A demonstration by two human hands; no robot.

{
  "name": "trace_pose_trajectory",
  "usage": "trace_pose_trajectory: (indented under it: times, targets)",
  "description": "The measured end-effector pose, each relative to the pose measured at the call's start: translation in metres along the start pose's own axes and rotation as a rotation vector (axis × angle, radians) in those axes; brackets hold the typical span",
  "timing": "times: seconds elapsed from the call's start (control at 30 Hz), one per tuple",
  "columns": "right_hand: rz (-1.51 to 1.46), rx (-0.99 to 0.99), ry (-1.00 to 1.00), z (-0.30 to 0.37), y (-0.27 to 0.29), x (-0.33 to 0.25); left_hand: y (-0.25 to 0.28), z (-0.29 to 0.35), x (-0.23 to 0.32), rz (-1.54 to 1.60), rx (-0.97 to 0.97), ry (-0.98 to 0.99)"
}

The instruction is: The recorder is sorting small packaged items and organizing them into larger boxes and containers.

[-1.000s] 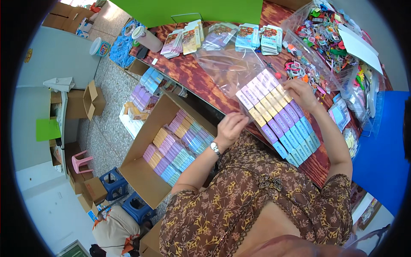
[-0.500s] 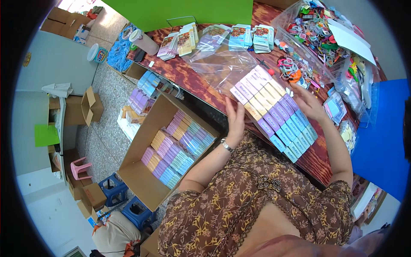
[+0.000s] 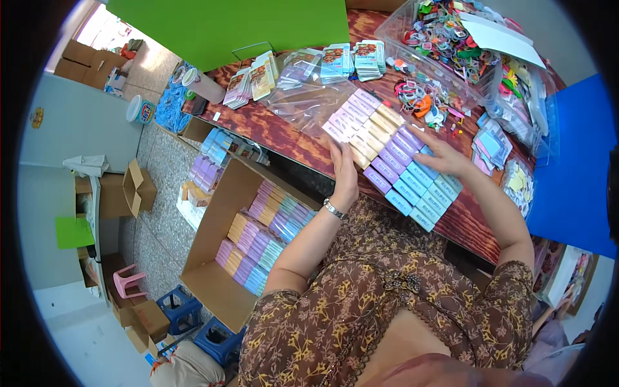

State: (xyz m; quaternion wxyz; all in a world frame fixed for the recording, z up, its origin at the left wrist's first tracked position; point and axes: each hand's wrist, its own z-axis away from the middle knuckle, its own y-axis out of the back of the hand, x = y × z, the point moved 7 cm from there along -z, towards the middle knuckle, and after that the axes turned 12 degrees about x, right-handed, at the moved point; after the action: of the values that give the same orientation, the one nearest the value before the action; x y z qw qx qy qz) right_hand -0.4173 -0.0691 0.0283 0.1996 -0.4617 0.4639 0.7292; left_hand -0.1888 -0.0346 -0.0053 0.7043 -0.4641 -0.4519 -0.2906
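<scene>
A block of small boxes (image 3: 394,149) in pink, cream, purple, blue and pale green rows lies at the table's front edge, close to my body. Against its left end rests my left hand (image 3: 345,173), fingers stretched out along the pink and cream boxes. My right hand (image 3: 446,157) lies on the far right side, its fingers spread over the purple and blue boxes. Neither hand is closed round a box. Just beyond the left end lies a clear plastic bag (image 3: 300,106), with a few cards under or in it.
An open carton (image 3: 209,274) with several packed box blocks stands below on the left. Stacks of cards (image 3: 369,59) line the table's back. Loose colourful bands (image 3: 416,97) and a full plastic bin (image 3: 393,29) occupy the right. Blue stools (image 3: 179,308) stand on the floor.
The box block has shifted left with both hands and lies flatter. My right fingers have come from its far edge onto its top. The whole view has turned slightly.
</scene>
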Motion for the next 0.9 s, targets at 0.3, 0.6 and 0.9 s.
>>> trace_pose_trajectory:
  times: [0.3, 0.6, 0.9]
  targets:
    - [-0.107, 0.028, -0.070, 0.004, 0.008, 0.054, 0.008, 0.016, -0.060, 0.015, 0.247, -0.071]
    - [-0.469, 0.065, -0.244, -0.002, -0.016, 0.035, -0.010, -0.002, -0.035, 0.395, 0.267, 0.049]
    - [-0.716, 0.141, -0.444, -0.004, -0.060, 0.032, 0.003, -0.035, -0.007, 0.394, 0.061, 0.114]
